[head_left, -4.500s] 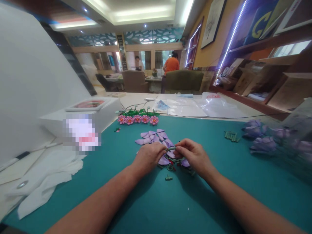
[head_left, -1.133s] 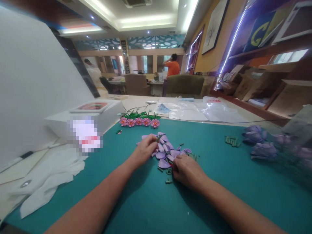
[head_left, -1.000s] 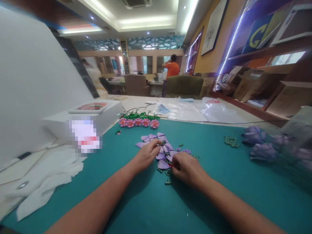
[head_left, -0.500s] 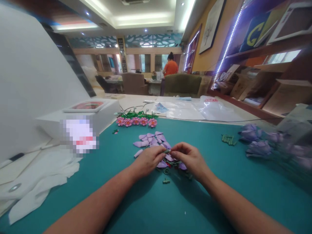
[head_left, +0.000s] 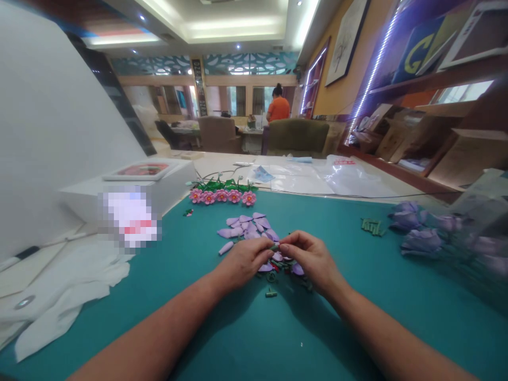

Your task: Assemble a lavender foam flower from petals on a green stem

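My left hand (head_left: 248, 259) pinches a small green plastic piece (head_left: 274, 247) between thumb and forefinger. At that piece's right end, my right hand (head_left: 307, 256) is closed in a pinch; what its fingertips grip is too small to make out. Below and behind both hands lies a pile of lilac petal pieces (head_left: 249, 228), partly covered by them. Dark green and red bits show under the fingers. A green ring-shaped piece (head_left: 271, 277) and a short green connector (head_left: 271, 293) lie nearer to me on the mat.
The teal mat (head_left: 222, 338) covers the table. Pink flowers (head_left: 222, 197) line its far edge. Green pieces (head_left: 372, 226) and lilac flowers (head_left: 420, 241) lie right. A white box (head_left: 174, 182) and white cloth (head_left: 79, 296) stand left. Clear bags (head_left: 301, 180) lie beyond; a person (head_left: 278, 108) is farther back.
Both hands stay together over the pile, with only a slight shift of the fingertips and the green piece to the right. The loose pieces look unchanged.
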A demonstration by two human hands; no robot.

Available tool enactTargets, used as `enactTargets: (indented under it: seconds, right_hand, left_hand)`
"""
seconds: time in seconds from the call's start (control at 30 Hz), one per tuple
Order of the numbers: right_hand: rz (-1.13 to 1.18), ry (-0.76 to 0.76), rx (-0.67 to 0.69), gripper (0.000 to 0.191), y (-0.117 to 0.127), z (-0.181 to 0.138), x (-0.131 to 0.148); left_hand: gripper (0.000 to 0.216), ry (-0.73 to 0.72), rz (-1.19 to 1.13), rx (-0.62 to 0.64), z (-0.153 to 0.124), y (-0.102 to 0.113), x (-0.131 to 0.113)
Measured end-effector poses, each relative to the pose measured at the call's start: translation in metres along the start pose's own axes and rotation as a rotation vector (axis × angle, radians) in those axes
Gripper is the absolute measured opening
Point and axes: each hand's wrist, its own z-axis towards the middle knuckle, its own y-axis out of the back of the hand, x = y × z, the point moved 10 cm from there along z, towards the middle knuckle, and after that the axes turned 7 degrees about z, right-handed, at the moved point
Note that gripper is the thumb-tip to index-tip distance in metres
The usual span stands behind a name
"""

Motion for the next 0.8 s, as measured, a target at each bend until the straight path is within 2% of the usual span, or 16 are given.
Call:
enactTargets:
  seconds: [0.33, 0.8]
  right_hand:
    - [-0.061, 0.042, 0.008, 0.026, -0.0027, -0.0010, 0.0013]
    - [-0.049, 0.010, 0.009, 0.025, -0.0012, -0.0014, 0.0003]
  left_hand:
    - [0.021, 0.043, -0.019, 0.005, -0.0007, -0.0010, -0.0026]
    - [0.021, 0.015, -0.017, -0.002, -0.0018, -0.0002, -0.0054]
